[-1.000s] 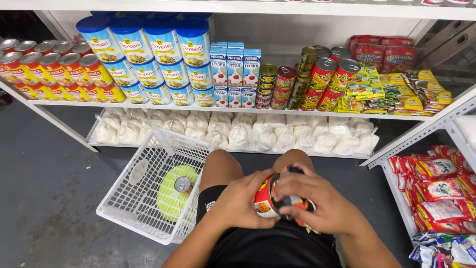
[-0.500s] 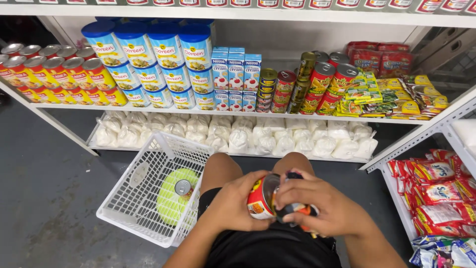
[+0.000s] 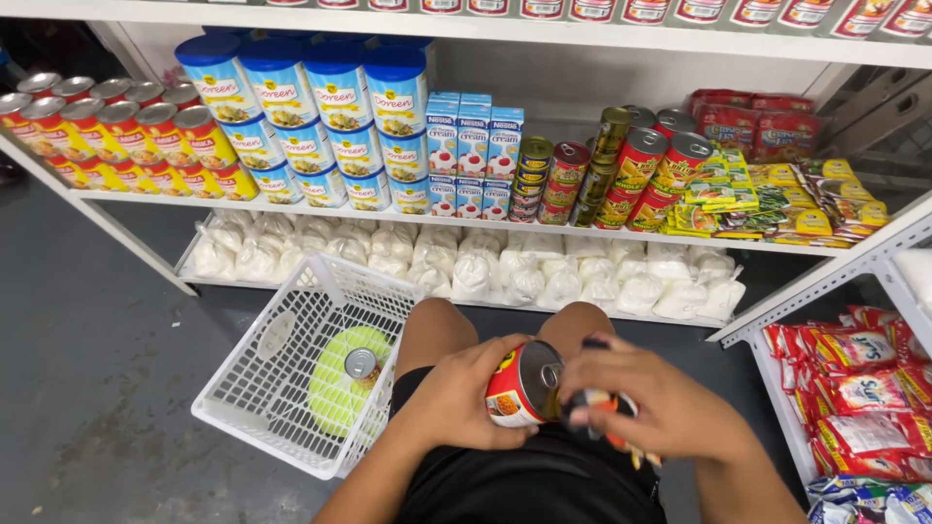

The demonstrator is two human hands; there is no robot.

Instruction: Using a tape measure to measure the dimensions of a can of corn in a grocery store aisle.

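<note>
Low centre of the frame: left hand [image 3: 464,398] wrapped around a red-labelled tin can [image 3: 521,385], silver top facing right, held over the lap. Right hand [image 3: 652,408] closed on a small dark object [image 3: 594,408], too hidden to identify, touching the can's top. Lower left: white wire basket [image 3: 272,388] on the grey floor, holding a green packet [image 3: 340,383] and a small can [image 3: 361,364]. Above, stocked shelves [image 3: 437,215].

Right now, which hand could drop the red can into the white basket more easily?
Probably the left hand: it grips the red can and is on the side of the white basket. The right hand holds something dark, farther away.
</note>
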